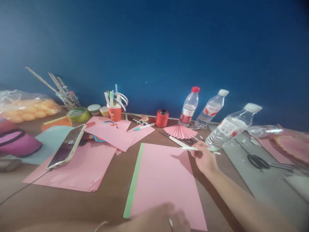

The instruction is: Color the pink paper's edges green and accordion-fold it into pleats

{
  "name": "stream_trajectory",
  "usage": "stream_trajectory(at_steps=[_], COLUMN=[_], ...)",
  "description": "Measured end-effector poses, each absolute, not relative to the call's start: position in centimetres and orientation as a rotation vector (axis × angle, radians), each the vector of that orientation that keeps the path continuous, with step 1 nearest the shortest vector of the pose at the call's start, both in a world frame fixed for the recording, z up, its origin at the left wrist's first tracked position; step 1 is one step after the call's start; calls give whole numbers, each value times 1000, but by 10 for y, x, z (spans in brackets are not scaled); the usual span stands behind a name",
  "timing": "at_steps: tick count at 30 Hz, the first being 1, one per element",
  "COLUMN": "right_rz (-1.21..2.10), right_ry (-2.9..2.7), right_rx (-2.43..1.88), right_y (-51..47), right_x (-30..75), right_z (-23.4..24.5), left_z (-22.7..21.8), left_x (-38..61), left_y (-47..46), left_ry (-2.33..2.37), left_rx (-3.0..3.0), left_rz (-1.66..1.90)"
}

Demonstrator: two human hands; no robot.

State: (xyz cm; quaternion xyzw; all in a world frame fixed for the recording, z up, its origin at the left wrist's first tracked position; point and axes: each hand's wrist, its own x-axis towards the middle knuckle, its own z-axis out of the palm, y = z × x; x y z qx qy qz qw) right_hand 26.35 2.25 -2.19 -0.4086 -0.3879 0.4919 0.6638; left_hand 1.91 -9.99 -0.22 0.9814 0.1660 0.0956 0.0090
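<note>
I see the flat pink paper sheet with a green left-edge strip [166,180] unfolded and unmarked, so barely started. Right hand [204,158] is pinched on a white green-capped pen [198,149] at its far corner. Left hand [159,220], blurred, rests on the near edge, grip unclear. One pink pleated paper fan [180,131] lies finished behind.

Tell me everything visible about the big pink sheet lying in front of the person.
The pink sheet is a plain, smooth rectangle of paper, uncreased, lying flat on the brown table with its long sides running away from the person. A light green strip borders its whole left edge. The left hand, blurred, rests on its near edge. The right hand, holding a white pen, sits at its far right corner and throws a shadow on it.
</note>
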Motion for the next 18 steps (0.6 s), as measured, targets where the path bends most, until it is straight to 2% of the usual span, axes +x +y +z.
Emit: stream_trajectory(at_steps=[2,7,12,18], right_rz=[1113,1121,1143,1174], right_ry=[-893,-944,-1040,-1135], right_rx=[-937,-994,-1023,-1079], right_y=[22,22,21,19], right_x=[262,259,260,261], right_z=[-22,-22,-27,-26], left_z=[6,16,17,10], left_x=[18,6,6,3], left_y=[-74,-23,-23,-14], left_ry=[518,989,1223,1030], left_rx=[3078,2910,2845,2831], left_rz=[292,-18,32,90])
